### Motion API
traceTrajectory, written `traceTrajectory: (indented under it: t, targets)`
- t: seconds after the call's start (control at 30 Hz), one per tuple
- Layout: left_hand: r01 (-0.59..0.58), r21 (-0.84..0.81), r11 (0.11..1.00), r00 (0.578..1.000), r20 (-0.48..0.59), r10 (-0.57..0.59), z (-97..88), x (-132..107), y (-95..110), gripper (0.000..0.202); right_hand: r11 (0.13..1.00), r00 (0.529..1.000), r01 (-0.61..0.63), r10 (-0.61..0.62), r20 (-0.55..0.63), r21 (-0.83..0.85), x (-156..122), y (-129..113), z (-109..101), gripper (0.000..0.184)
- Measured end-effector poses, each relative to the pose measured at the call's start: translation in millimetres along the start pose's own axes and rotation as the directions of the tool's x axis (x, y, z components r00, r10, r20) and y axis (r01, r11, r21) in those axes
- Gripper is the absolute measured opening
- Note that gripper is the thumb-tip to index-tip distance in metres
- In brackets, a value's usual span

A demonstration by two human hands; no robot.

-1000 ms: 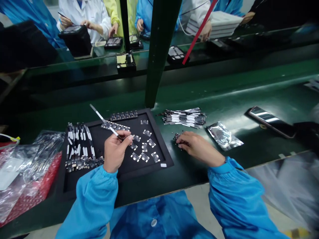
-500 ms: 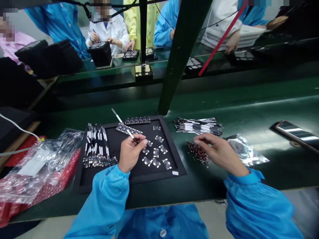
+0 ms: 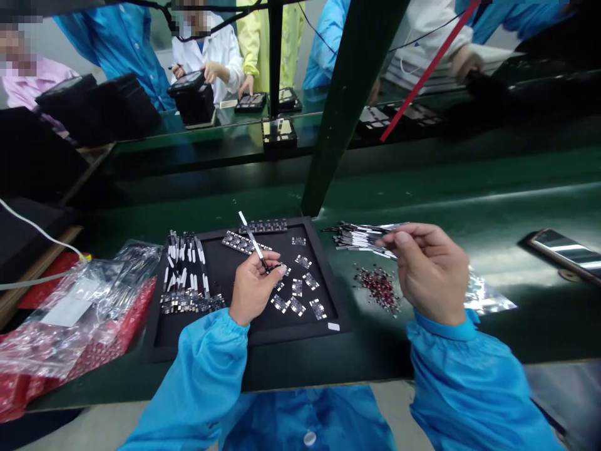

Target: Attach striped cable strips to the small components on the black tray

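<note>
Left hand (image 3: 253, 294) clenched on a slim white-and-black tool (image 3: 252, 241), tip down among the boards on the black tray (image 3: 244, 335). Right hand (image 3: 429, 272) raised over the desk (image 3: 469, 213), thumb and index pinched together; can't tell if anything is between them.

Tray: loose small boards (image 3: 295, 288) spread mid-tray, two joined board strips (image 3: 263, 226) along the top, white-and-black strips (image 3: 184, 266) in a tight group at left, with a row of small boards (image 3: 190, 304) below them.

Right of tray: pile of tiny dark-red parts (image 3: 379, 288) under the right hand, bundle of strips (image 3: 361, 238) behind it, foil bag (image 3: 488, 299) beside it. Plenty of parts remain in the pile and bundle. Clear bag (image 3: 79, 326) on the desk, left of the tray.
</note>
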State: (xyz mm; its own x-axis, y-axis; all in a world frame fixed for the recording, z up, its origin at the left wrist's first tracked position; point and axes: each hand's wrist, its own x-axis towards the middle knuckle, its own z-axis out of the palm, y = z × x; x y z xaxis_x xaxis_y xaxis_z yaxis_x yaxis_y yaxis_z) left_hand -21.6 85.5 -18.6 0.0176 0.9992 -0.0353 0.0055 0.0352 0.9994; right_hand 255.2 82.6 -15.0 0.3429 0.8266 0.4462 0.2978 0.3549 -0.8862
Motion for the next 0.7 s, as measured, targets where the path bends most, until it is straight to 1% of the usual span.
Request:
traceTrajectory:
  t: [0.07, 0.13, 0.23, 0.3, 0.37, 0.47, 0.53, 0.6, 0.7]
  targets:
    - [0.0, 0.026, 1.0, 1.0, 0.032, 0.0, 0.8, -1, 2, 0.021, 0.997, 0.997, -0.052, 0.048, 0.065, 0.052, -4, -11, 17, 0.015]
    - [0.006, 0.03, 1.0, 0.996, 0.084, -0.009, 1.9, -2, 5, 0.017, 0.996, 0.975, -0.079, 0.068, 0.213, 0.044, -11, -19, 34, 0.014]
    - [0.053, -0.002, 0.999, 0.987, 0.153, -0.052, 3.6, -4, 7, 0.016, 0.997, 0.905, -0.071, 0.054, 0.423, 0.025, -26, -22, 56, 0.021]
    - [0.094, -0.024, 0.995, 0.98, 0.18, -0.088, 4.5, -5, 7, 0.021, 0.996, 0.864, -0.076, 0.047, 0.501, 0.037, -33, -19, 65, 0.028]
    - [0.118, -0.011, 0.993, 0.975, 0.194, -0.113, 5.2, -5, 6, 0.025, 0.996, 0.846, -0.076, 0.042, 0.531, 0.041, -38, -14, 69, 0.034]
    - [0.133, 0.035, 0.99, 0.967, 0.215, -0.138, 6.0, -6, 6, 0.023, 0.998, 0.844, -0.055, 0.035, 0.536, 0.022, -42, -9, 70, 0.037]
    - [0.142, 0.038, 0.989, 0.962, 0.231, -0.146, 6.6, -7, 7, 0.023, 1.0, 0.844, -0.022, 0.014, 0.536, 0.008, -44, -7, 70, 0.038]
    - [0.146, 0.027, 0.989, 0.959, 0.24, -0.148, 7.2, -7, 7, 0.023, 0.998, 0.844, 0.06, -0.042, 0.534, -0.017, -45, -5, 71, 0.04]
    - [0.144, 0.026, 0.989, 0.958, 0.247, -0.146, 8.1, -7, 6, 0.024, 0.967, 0.827, 0.249, -0.183, 0.531, -0.055, -48, -4, 71, 0.043]
